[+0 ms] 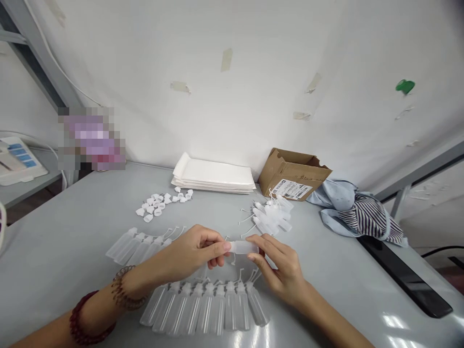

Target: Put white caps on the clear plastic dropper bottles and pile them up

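Observation:
A small translucent plastic bottle [245, 247] lies sideways between my two hands above the table. My left hand [203, 247] pinches its neck end between thumb and fingers. At the other end, my right hand [277, 263] grips the base with thumb and fingertips. Below my hands, several similar bottles [199, 309] lie side by side in a row, their thin white strips pointing away from me. Another short row of bottles [134, 246] is partly hidden behind my left forearm. A loose heap of bottles [271, 215] sits beyond my right hand.
Small white caps [155, 205] are scattered at the back left. A stack of white padded envelopes [217, 176] rests against the wall, beside an open cardboard box [295, 174]. At right lie a bundled blue and striped cloth [362, 212] and a long black object [406, 278].

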The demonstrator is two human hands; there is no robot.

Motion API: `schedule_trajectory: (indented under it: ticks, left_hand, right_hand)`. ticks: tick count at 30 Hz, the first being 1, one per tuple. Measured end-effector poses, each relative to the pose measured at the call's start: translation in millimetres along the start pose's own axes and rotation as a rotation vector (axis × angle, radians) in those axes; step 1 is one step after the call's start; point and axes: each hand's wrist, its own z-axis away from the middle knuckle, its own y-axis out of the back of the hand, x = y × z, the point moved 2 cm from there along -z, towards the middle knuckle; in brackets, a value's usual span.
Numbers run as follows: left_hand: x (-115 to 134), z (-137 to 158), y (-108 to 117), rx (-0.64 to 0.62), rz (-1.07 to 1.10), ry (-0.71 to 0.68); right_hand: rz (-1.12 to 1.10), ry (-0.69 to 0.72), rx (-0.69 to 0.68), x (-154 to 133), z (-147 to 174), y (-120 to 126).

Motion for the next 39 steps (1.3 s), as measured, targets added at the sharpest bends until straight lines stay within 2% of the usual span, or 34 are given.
schedule_trajectory:
  ticks: [7, 9, 16, 21, 24, 28, 31, 36, 39]
  left_hand:
    - [-0.1, 2.6, -6.0, 0.086, -0.118, -0.086]
    - [1.8, 3.0, -8.1, 0.130, -0.207, -0.171]
    - [0.6, 4.8, -11.3, 0.248, -0.624, -0.645]
    - [-4.5, 7.1, -10.1, 0.280, -0.801, -0.757]
    - [-5.2, 6.7, -9.8, 0.299, -0.852, -0.784]
    - [-5.4, 1.8, -4.2, 0.337, -0.880, -0.757]
    - [-11.9, -6.3, 11.6, 0.416, -0.939, -0.656]
    - [-42.0, -17.8, 62.2, 0.575, -1.120, -0.281]
    - [-55.5, -16.4, 91.6, 0.609, -1.127, -0.208]
  right_hand:
    - [-0.181, -0.218, -0.063, -0.3, -4.1, 4.8]
    - [-0.236, -0.267, -0.077, 1.1, -4.7, 5.5]
    - [-0.378, -0.417, -0.169, 7.0, -7.2, 3.0]
    - [-0.500, -0.551, -0.310, 7.4, -6.8, -1.6]
    - [-0.524, -0.560, -0.373, 6.1, -6.5, -3.3]
    - [-0.477, -0.565, -0.376, 8.3, -6.7, -0.5]
    - [-0.345, -0.572, -0.285, 17.2, -7.9, 8.2]
    - [0.127, -0.575, -0.006, 44.2, -9.9, 30.5]
    - [0.278, -0.631, 0.078, 62.0, -9.8, 41.5]
